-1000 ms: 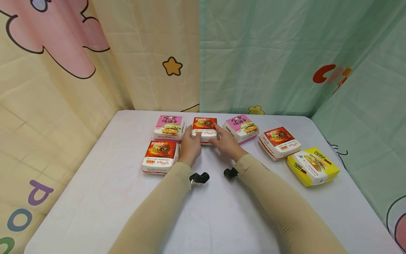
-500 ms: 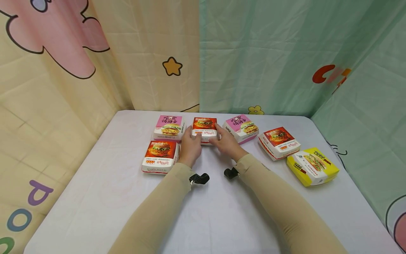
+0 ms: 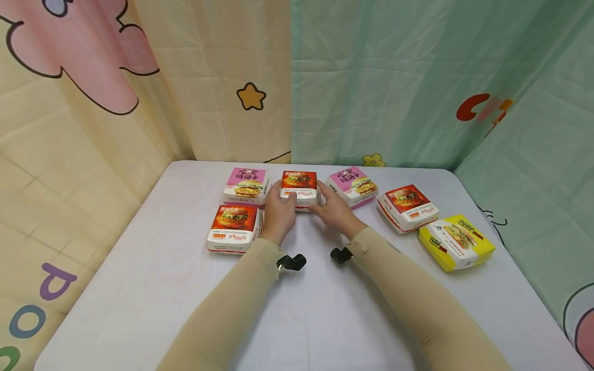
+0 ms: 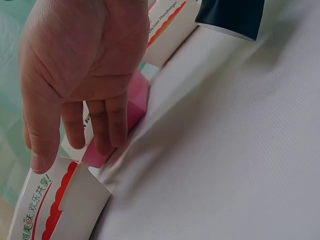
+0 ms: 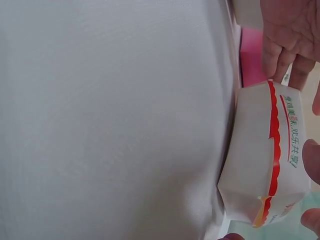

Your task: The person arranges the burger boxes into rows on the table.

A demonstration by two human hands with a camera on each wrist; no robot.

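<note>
In the head view, a red and white burger box [image 3: 299, 190] lies on the table between my two hands. My left hand [image 3: 279, 212] is at its left end, thumb by the near corner. My right hand [image 3: 337, 211] is at the right end. The left wrist view shows the right hand [image 4: 85, 70] palm-on, its fingers hanging fairly straight, the thumb tip by the corner of the box [image 4: 55, 205]. In the right wrist view, the left hand [image 5: 295, 35] has straight fingers at the end of the box [image 5: 265, 145]; right fingertips [image 5: 312, 160] show at the edge.
A pink box [image 3: 246, 185] and a red box [image 3: 234, 228] sit left of the hands. To the right lie a second pink box [image 3: 352, 186], another red box [image 3: 408, 208] and a yellow box [image 3: 458, 242]. Curtains hang behind the white table [image 3: 139, 268].
My right hand has shifted slightly right and its fingers have loosened from the middle red box. The left hand and the boxes stay nearly where they were.
</note>
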